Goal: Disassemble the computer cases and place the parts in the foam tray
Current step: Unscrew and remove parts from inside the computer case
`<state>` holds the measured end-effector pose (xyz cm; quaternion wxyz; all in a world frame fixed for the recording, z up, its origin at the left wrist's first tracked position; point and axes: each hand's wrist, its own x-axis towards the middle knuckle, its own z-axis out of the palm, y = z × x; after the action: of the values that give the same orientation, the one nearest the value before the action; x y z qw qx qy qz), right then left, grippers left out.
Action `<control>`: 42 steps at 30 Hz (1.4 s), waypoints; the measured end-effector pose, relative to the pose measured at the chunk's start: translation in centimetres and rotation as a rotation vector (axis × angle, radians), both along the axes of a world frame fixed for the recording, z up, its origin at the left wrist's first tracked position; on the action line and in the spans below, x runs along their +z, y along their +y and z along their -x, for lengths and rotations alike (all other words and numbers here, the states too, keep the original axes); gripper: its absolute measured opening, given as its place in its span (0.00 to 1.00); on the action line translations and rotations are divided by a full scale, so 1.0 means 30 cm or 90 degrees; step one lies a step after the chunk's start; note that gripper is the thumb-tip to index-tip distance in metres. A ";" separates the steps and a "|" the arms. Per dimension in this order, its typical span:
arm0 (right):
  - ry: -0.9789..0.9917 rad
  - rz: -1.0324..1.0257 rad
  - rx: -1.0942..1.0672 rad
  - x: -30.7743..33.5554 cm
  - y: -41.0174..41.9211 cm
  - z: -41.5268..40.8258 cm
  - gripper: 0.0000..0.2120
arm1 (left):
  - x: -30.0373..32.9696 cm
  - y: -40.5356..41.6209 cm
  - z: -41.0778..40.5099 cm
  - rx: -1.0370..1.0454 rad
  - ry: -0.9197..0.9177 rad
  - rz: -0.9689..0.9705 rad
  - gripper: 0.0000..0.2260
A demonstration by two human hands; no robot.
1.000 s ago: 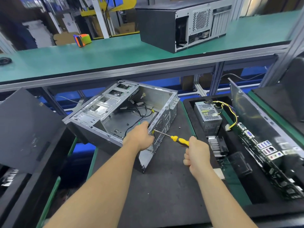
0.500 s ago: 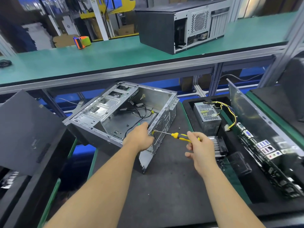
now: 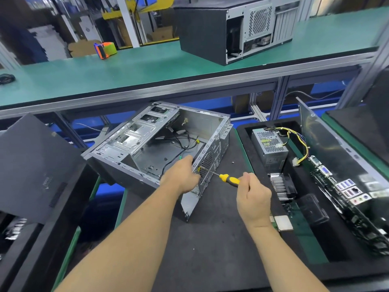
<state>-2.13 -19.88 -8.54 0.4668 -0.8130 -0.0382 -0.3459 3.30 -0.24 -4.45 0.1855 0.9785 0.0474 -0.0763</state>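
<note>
We see the opened computer case lying on its side on the dark surface, just left of the foam tray; our left hand grips the case's rear edge, fingers curled over the metal; our right hand has its fingers wrapped round the yellow-and-black screwdriver, whose tip meets the rear panel beside the fan grille; in the tray sit a power supply, a heatsink and a motherboard; a second case stands on the green shelf above.
</note>
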 end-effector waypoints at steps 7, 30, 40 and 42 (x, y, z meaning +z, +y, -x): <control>0.233 -0.228 0.084 0.003 -0.030 0.003 0.08 | 0.012 -0.005 0.012 0.002 -0.004 0.010 0.13; 0.020 0.003 0.075 -0.027 -0.025 0.002 0.19 | -0.001 0.000 -0.001 0.005 -0.005 0.007 0.10; 0.528 -0.682 0.166 0.055 -0.059 -0.035 0.11 | 0.005 -0.007 0.011 0.002 -0.006 -0.018 0.12; 0.680 -0.658 0.216 0.081 -0.093 -0.047 0.17 | 0.006 -0.007 0.010 0.002 -0.005 -0.020 0.12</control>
<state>-0.71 -22.68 -6.12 0.7900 -0.5307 0.2355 0.1971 3.00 -0.45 -4.28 0.1704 0.9816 0.0495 -0.0712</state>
